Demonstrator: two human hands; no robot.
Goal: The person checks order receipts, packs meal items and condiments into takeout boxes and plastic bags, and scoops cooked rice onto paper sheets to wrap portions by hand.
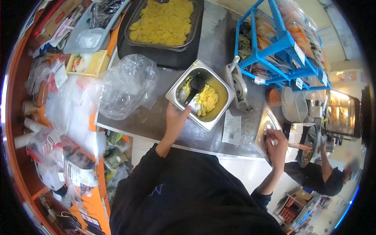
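My left hand [176, 122] grips the near-left side of a square steel food pan [222, 87], its thumb over the rim. Inside the pan lies a mound of yellow mash [208, 101], and a black scoop [197, 84] rests against it, its handle pointing towards my left thumb. At the table's right edge, my right hand [278, 149] has its fingers closed around the handle of a flat steel lid [267, 120]. The lid lies tilted in view, apart from the pan.
A large tray of yellow mash [160, 23] stands behind the pan. To its left is a clear plastic bag [131, 84]. A printed receipt [232, 128], a grey metal device [238, 84] and a blue rack [270, 58] are rightward. Another person [323, 176] stands at far right.
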